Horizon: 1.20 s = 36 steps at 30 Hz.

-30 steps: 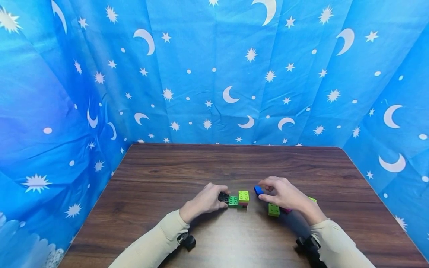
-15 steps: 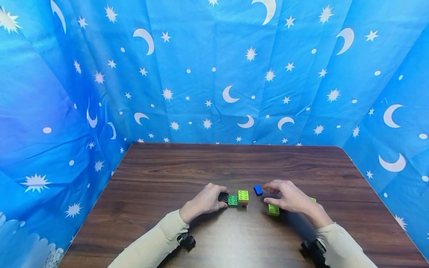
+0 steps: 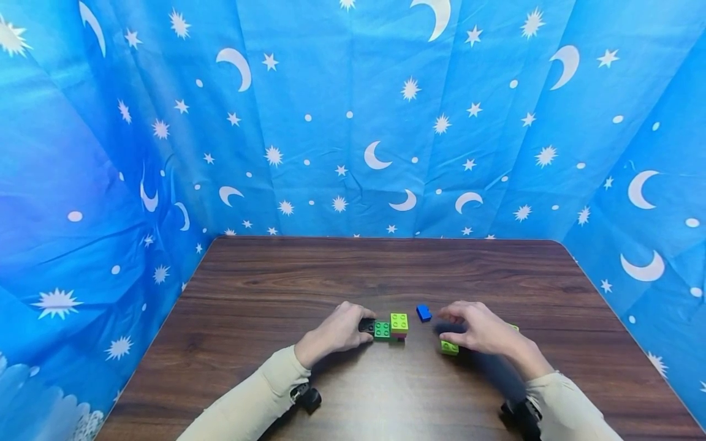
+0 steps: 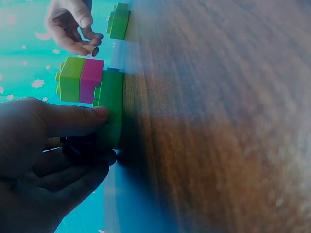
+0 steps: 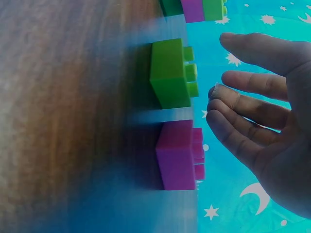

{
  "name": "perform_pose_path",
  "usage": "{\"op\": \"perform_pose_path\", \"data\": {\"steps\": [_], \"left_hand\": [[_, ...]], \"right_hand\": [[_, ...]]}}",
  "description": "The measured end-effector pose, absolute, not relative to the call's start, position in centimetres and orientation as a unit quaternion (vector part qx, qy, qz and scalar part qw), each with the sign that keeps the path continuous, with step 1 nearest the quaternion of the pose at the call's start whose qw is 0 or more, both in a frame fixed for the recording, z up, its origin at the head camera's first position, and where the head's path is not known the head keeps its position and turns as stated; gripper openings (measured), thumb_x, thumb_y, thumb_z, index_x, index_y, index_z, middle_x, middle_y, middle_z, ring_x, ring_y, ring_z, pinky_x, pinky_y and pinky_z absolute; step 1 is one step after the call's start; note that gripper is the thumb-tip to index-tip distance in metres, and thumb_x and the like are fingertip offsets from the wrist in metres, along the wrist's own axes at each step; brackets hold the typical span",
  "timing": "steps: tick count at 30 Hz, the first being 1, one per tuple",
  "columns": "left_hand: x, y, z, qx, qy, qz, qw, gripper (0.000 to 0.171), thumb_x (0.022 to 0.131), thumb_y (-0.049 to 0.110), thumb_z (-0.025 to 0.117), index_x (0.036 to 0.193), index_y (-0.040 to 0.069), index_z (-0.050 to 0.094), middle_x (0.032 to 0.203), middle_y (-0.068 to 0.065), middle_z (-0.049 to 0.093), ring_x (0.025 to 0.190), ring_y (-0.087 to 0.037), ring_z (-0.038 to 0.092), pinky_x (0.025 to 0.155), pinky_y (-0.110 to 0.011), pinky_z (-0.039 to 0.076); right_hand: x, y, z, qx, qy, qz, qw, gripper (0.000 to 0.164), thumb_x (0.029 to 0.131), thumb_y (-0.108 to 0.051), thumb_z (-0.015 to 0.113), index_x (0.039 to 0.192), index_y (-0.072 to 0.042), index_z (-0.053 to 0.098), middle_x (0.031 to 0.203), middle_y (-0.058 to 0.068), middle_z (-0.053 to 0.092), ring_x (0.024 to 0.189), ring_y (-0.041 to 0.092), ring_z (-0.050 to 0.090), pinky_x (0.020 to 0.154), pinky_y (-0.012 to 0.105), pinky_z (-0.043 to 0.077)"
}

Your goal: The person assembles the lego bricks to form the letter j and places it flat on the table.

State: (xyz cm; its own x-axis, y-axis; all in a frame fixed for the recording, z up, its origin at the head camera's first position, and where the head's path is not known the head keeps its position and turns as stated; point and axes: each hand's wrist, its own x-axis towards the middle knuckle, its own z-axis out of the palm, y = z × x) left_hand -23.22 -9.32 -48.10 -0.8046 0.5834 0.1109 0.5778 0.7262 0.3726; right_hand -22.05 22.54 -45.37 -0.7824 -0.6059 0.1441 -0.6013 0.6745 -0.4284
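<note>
My left hand (image 3: 337,327) grips the left end of a joined toy-brick build, thumb and fingers around its black brick (image 3: 368,326). Beside that lies a green brick (image 3: 382,329) with bare studs. At the build's right end, a lime brick (image 3: 399,321) sits on a pink brick (image 4: 91,80). My right hand (image 3: 477,329) hovers with relaxed, slightly bent fingers and holds nothing. Just under its thumb stands a loose lime-green brick (image 3: 449,348). A blue brick (image 3: 423,313) lies left of the right fingertips. In the right wrist view, a loose magenta brick (image 5: 177,155) stands near the lime-green one.
Another lime piece (image 3: 514,327) peeks out behind the right wrist, mostly hidden. The wood-grain table (image 3: 309,269) reaches back to a blue curtain (image 3: 331,122) with moons and stars, which also hangs at both sides.
My right hand has drawn back to the right, away from the blue brick, which now shows whole on the table. The left hand and the build have stayed in place.
</note>
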Motion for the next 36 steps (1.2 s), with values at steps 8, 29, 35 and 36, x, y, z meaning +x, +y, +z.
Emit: {"op": "perform_pose_path", "data": {"steps": [8, 29, 35, 36], "left_hand": [[-23.1, -9.3, -48.1, 0.312, 0.930, 0.196, 0.003, 0.038, 0.081, 0.022, 0.079, 0.116, 0.010, 0.071, 0.106, -0.002, 0.073, 0.089, -0.006, 0.064, 0.076, -0.023, 0.052], [-23.3, -9.3, -48.2, 0.315, 0.929, 0.195, 0.001, 0.040, 0.079, 0.024, 0.080, 0.116, 0.010, 0.072, 0.106, -0.002, 0.073, 0.088, -0.007, 0.064, 0.076, -0.023, 0.051], [-23.4, -9.3, -48.3, 0.311, 0.930, 0.195, 0.007, 0.040, 0.079, 0.025, 0.080, 0.116, 0.011, 0.072, 0.107, -0.001, 0.073, 0.088, -0.007, 0.064, 0.078, -0.024, 0.052], [-23.4, -9.3, -48.2, 0.311, 0.930, 0.195, 0.007, 0.040, 0.079, 0.025, 0.080, 0.116, 0.011, 0.072, 0.107, -0.001, 0.073, 0.088, -0.007, 0.064, 0.078, -0.024, 0.052]], "right_hand": [[-21.9, 22.7, -45.9, -0.333, 0.916, -0.225, 0.007, 0.037, 0.084, -0.025, 0.076, 0.113, -0.003, 0.068, 0.103, 0.005, 0.071, 0.085, 0.016, 0.065, 0.071, 0.032, 0.054], [-21.7, 23.0, -46.4, -0.326, 0.919, -0.209, 0.070, 0.044, 0.082, -0.033, 0.078, 0.114, -0.005, 0.068, 0.096, -0.005, 0.067, 0.080, 0.004, 0.056, 0.067, 0.025, 0.049], [-21.7, 23.1, -46.5, -0.328, 0.918, -0.210, 0.075, 0.045, 0.081, -0.033, 0.078, 0.115, -0.005, 0.068, 0.096, -0.005, 0.066, 0.078, 0.004, 0.056, 0.065, 0.024, 0.048], [-21.7, 23.1, -46.5, -0.330, 0.917, -0.210, 0.076, 0.044, 0.081, -0.032, 0.078, 0.114, -0.005, 0.068, 0.097, -0.004, 0.067, 0.078, 0.005, 0.057, 0.064, 0.024, 0.048]]}}
